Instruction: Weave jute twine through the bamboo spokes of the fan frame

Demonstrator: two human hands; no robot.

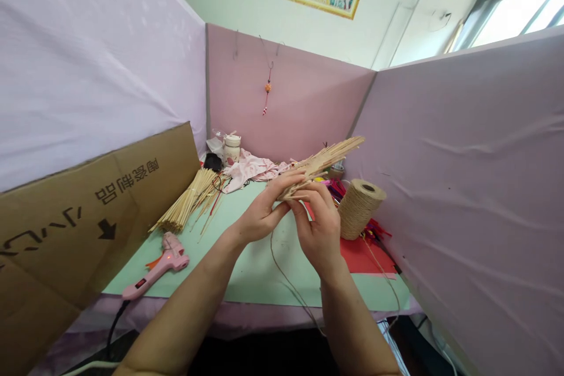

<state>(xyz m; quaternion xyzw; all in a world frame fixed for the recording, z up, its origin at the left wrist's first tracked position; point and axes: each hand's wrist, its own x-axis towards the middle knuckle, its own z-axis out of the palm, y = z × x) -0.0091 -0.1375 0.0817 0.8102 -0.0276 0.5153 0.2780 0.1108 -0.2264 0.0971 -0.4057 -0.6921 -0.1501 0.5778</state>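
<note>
Both of my hands hold a fan-shaped bundle of thin wooden sticks (328,157) above the middle of the table. My left hand (267,208) is closed around its left side, the thumb near the bottom. On the right, my right hand (318,220) pinches the lower end, fingers curled. A strand of jute twine (288,282) hangs from the bundle, loops below the table edge and seems to lead towards the twine spool (360,208), which stands just right of my right hand. The fingers partly hide the bound end of the sticks.
A pink glue gun (156,270) lies at the left front, its cord over the edge. Behind it are a pile of loose sticks (187,200) and a cardboard sheet (101,217). Pink cloth (251,169) and a white jar (231,150) sit at the back; red sheets (365,257) lie right.
</note>
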